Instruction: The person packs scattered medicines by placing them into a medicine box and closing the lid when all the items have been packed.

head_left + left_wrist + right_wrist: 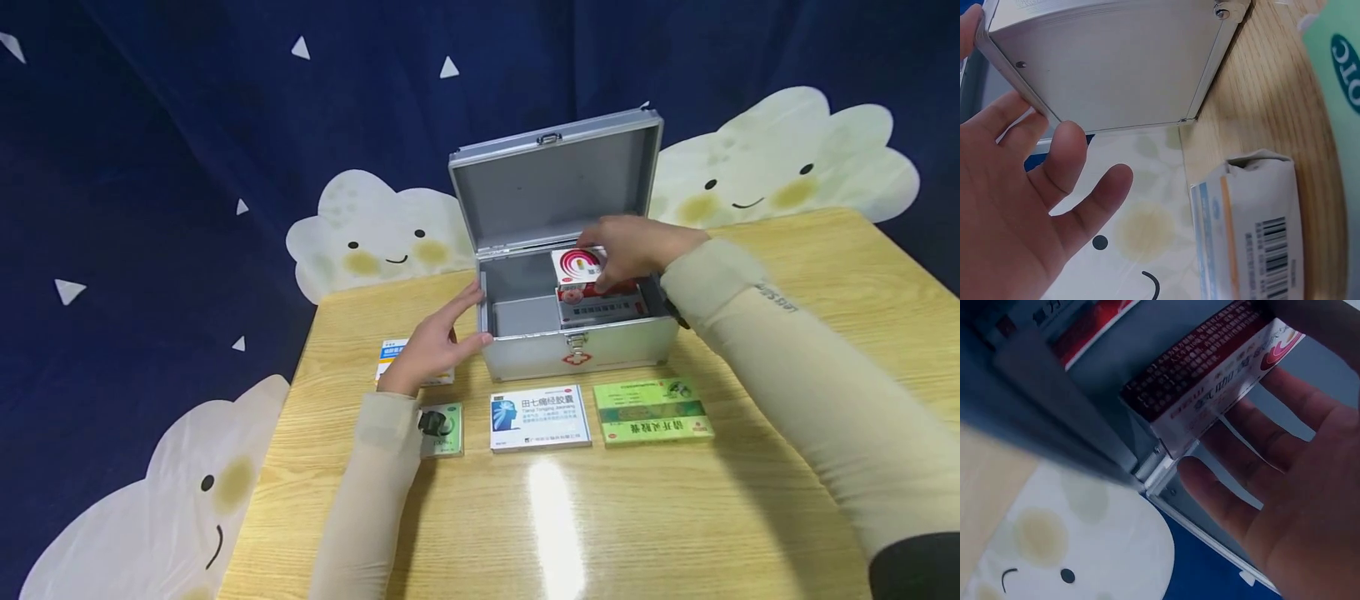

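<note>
My right hand (632,244) holds a white medicine box with red rings (578,265) over the right part of an open silver first-aid case (517,358). In the right wrist view, fingers lie along the pale face of this box (1210,387), whose dark red side carries white print. Below it inside the case stands a red and grey medicine box (600,307). My left hand (435,343) rests at the case's left rim, its fingers extended. The left wrist view shows these fingertips (1069,134) right at the rim of the metal wall (1110,69).
On the wooden table (480,517) in front of the case lie a white and blue box (540,418) and a green box (652,411). A small green box (452,431) and a white box with blue and orange (390,352) lie near my left forearm. The case's lid (558,183) stands upright.
</note>
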`<act>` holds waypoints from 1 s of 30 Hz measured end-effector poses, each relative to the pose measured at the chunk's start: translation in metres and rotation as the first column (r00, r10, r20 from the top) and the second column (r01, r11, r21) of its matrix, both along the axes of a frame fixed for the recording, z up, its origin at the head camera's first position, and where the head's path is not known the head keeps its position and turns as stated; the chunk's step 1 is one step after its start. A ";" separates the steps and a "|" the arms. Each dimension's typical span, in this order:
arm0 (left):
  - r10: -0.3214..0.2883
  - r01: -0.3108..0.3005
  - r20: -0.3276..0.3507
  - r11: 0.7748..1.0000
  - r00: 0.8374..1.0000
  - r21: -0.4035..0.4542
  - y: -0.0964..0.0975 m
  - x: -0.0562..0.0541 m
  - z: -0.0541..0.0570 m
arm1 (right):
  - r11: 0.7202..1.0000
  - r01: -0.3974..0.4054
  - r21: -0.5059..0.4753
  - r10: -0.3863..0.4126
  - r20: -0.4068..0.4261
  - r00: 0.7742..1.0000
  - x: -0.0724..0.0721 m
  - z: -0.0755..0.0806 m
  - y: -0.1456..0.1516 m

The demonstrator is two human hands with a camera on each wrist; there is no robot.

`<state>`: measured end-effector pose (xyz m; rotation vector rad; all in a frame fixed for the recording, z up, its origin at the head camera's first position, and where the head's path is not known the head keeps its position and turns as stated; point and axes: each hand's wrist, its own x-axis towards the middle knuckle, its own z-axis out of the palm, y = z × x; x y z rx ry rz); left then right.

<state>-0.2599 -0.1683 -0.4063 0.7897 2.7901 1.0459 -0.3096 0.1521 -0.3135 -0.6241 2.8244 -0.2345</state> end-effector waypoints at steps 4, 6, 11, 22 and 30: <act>0.002 -0.002 0.005 1.000 1.000 -0.009 0.001 0.000 -0.001 | 1.000 0.009 0.019 -0.009 0.024 1.000 -0.001 -0.004 -0.003; 0.005 -0.005 0.009 1.000 1.000 -0.007 0.001 0.000 -0.001 | 0.999 0.008 0.036 -0.009 0.030 1.000 -0.001 -0.003 -0.004; 0.006 -0.006 0.001 1.000 1.000 0.008 0.001 -0.001 -0.002 | 0.997 -0.001 0.071 -0.002 0.042 0.999 -0.005 0.005 -0.005; 0.004 -0.004 0.001 1.000 1.000 0.012 0.002 -0.001 -0.001 | 0.997 -0.010 0.072 0.004 0.074 0.997 -0.011 0.010 -0.015; 0.021 -0.021 0.018 1.000 1.000 0.016 0.001 0.001 -0.001 | 0.999 0.015 0.050 -0.020 0.102 0.995 -0.013 0.003 -0.019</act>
